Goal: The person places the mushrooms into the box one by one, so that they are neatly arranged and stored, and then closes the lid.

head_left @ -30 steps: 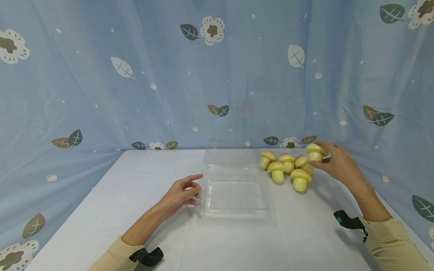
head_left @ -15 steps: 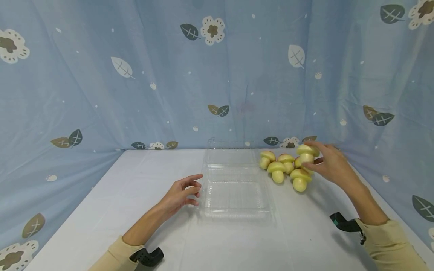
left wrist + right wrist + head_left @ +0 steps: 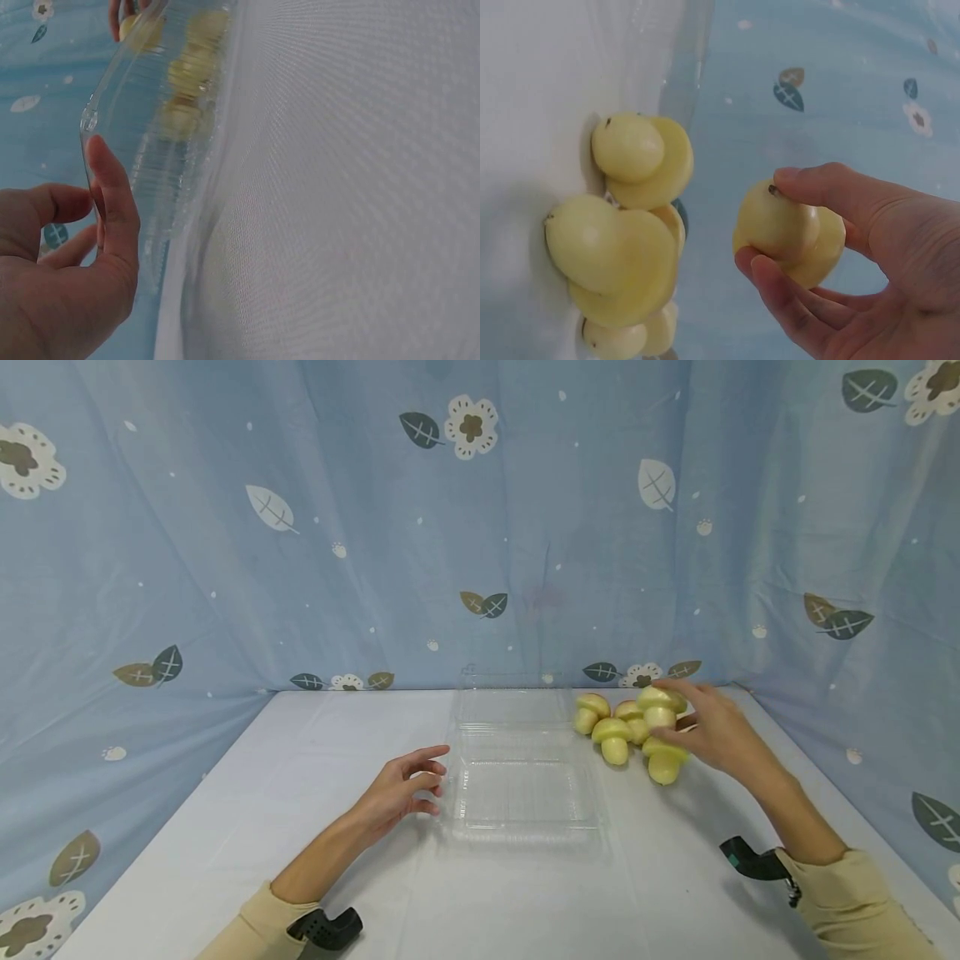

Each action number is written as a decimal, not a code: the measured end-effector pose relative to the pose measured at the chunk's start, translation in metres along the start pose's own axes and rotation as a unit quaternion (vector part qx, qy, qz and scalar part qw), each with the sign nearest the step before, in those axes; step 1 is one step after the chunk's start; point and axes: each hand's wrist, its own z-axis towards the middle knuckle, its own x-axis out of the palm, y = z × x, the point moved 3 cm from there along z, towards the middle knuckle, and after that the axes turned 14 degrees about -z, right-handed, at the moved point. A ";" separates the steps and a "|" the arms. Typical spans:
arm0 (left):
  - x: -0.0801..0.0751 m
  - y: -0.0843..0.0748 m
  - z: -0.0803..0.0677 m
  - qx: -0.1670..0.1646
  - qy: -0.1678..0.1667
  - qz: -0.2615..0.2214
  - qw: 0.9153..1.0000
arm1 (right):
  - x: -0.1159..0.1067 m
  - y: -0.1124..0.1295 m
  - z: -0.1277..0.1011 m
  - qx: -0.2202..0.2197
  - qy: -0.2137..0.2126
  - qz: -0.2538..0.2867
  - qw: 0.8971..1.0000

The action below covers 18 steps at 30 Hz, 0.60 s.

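My right hand (image 3: 716, 731) grips a pale yellow mushroom (image 3: 659, 717), thumb on one side and fingers on the other. In the right wrist view this mushroom (image 3: 780, 225) stands apart from the pile, its stem end facing the camera. Several similar mushrooms (image 3: 612, 743) with rounded caps lie grouped below and left of that hand; the held one hides part of the group. A clear plastic container (image 3: 525, 793) lies with its lid spread open toward the curtain. My left hand (image 3: 82, 255) holds the container's left rim between thumb and fingers.
A white cloth covers the table (image 3: 465, 902). Behind it hangs a blue curtain (image 3: 360, 568) with leaves and flowers, close to the lid and mushrooms. Black wrist mounts (image 3: 326, 929) project from beneath both sleeves.
My right hand has carried the held mushroom leftward and slightly lower, over the rear of the group. The left hand and the container stay where they were.
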 end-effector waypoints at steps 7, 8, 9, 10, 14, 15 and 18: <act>0.001 -0.001 0.000 -0.002 0.003 -0.005 1.000 | 0.004 0.005 0.000 -0.015 0.008 0.002 1.000; 0.002 -0.001 0.000 -0.003 0.003 -0.005 1.000 | 0.004 0.006 0.000 -0.017 0.009 0.006 1.000; 0.002 -0.001 0.000 -0.004 0.002 -0.006 1.000 | 0.004 0.007 0.000 -0.019 0.010 0.010 1.000; 0.003 -0.002 0.000 -0.004 0.002 -0.005 1.000 | 0.005 0.008 0.000 -0.022 0.009 0.014 1.000; 0.003 -0.001 -0.002 -0.003 0.003 -0.003 1.000 | 0.007 0.012 -0.001 -0.028 0.009 0.028 0.999; 0.003 -0.001 -0.002 -0.003 0.004 -0.003 1.000 | 0.008 0.013 -0.001 -0.027 0.011 0.032 0.999; 0.003 -0.001 -0.003 -0.005 0.004 -0.001 1.000 | 0.010 0.017 -0.001 -0.028 0.016 0.040 0.999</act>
